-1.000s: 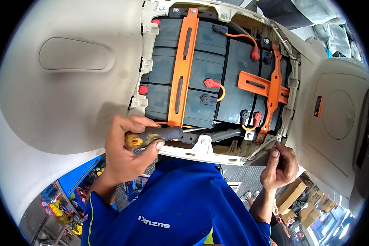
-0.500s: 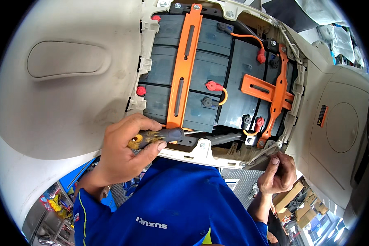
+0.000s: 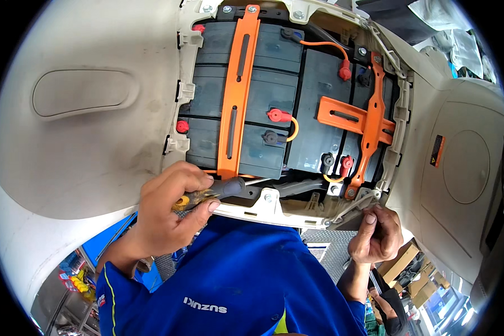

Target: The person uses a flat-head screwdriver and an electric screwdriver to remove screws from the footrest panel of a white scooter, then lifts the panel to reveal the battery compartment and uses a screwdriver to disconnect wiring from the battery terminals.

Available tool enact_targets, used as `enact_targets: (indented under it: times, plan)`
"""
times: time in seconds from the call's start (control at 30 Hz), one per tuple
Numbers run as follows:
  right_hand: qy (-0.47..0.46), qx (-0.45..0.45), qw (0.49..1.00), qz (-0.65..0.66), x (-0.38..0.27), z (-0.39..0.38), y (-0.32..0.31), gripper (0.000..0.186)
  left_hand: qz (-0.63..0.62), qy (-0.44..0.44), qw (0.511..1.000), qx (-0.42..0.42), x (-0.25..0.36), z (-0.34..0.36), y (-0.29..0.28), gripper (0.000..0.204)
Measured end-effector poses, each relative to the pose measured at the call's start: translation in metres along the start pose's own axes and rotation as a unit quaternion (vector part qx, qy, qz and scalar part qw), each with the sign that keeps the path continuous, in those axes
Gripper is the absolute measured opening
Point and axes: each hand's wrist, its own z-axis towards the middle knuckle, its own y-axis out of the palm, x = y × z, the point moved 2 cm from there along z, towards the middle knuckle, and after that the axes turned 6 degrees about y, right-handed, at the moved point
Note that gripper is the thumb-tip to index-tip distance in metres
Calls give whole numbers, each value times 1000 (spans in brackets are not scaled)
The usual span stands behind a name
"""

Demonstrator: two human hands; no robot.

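Both hands have crept nearer the battery bay (image 3: 297,106): left hand (image 3: 168,215) closed round the screwdriver (image 3: 213,193), tip at the bay's near edge; right hand (image 3: 378,235) pinching a thin wire (image 3: 350,206) at the corner

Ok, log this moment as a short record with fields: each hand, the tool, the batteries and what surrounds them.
Left hand: the left hand grips a screwdriver with a yellow and black handle, at the near edge of the battery bay.
Right hand: the right hand pinches a thin white wire at the bay's near right corner.
Batteries: dark grey batteries with red terminal caps, held under orange brackets.
Surround: cream body panel around the open bay.
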Motion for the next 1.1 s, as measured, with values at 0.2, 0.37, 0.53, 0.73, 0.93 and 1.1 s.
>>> enact_targets:
  times: [0.2,0.37,0.53,0.73,0.93,1.1]
  plan:
    - [-8,-9,1000,0,0,2,-1,10,-34,-11,999,-22,-5,-2,3,25]
    - [-11,-8,1000,7,1,2,-1,11,-19,-15,999,-30,-1,-5,6,25]
    - [-12,-11,1000,2,2,1,-1,11,-14,-17,999,-26,0,-7,3,26]
    - [-23,-5,1000,2,3,3,0,11,14,4,1000,-25,4,-6,2,27]
    - [-42,-30,999,5,1,3,-2,13,0,-12,999,-36,-2,-6,1,26]
    - [-19,-9,1000,0,-1,4,0,11,-37,-36,996,-68,-2,2,-3,25]
